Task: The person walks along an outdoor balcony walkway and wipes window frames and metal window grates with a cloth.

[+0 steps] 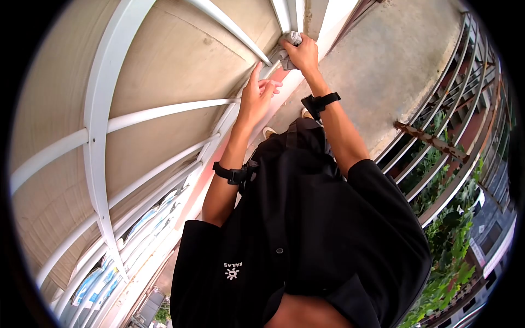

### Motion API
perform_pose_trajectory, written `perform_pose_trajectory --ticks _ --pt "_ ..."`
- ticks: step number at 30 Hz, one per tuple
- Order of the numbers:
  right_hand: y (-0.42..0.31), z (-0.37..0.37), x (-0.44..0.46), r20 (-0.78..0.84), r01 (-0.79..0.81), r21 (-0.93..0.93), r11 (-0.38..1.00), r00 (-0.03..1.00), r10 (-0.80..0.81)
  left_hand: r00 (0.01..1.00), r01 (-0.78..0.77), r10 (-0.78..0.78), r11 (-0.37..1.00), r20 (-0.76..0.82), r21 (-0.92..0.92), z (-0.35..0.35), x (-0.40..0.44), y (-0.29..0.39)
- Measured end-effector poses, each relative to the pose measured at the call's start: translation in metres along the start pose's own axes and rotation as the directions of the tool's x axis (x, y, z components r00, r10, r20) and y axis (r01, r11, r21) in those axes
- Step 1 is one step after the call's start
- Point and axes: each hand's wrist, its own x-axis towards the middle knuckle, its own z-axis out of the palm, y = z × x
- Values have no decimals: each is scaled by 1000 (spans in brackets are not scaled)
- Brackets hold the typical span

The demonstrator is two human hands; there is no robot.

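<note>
My right hand (303,53) is closed round a crumpled grey cloth (289,59), which lies against the corner where the white bars meet the window's lower frame. Beside it, my left hand (258,97) is open, its index finger stretched toward the foot of a white bar (235,31) and its other fingers loosely apart. Whether that fingertip touches the bar I cannot tell. Behind the bars is a beige surface (180,60) with creases and stains.
A white upright (97,109) crosses the bars on the left. To the right stands a metal railing (437,145) with a rusty crosspiece and green leaves (443,262) beyond. Concrete floor (377,71) runs between wall and railing, with my shoes on it.
</note>
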Motion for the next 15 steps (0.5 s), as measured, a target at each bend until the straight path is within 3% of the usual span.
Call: perform_pose_trajectory --ticks 2,3,7,11,15 --pt "0 -3 6 122 121 -177 977 987 -100 1000 16 -16 1000 -1 7 1 0 2" --pt "1 -2 7 147 257 -237 937 963 -227 1000 13 -13 1000 1 7 2 1 4" --pt "-3 -4 3 62 78 -124 989 996 -70 1000 13 -13 1000 11 8 3 2 5" --pt "-1 0 -5 180 200 -184 962 969 -167 1000 -20 21 1000 9 -10 1 3 2" --pt "-12 -3 -11 73 58 -121 991 996 -50 1000 10 -10 1000 -9 -13 1 6 2"
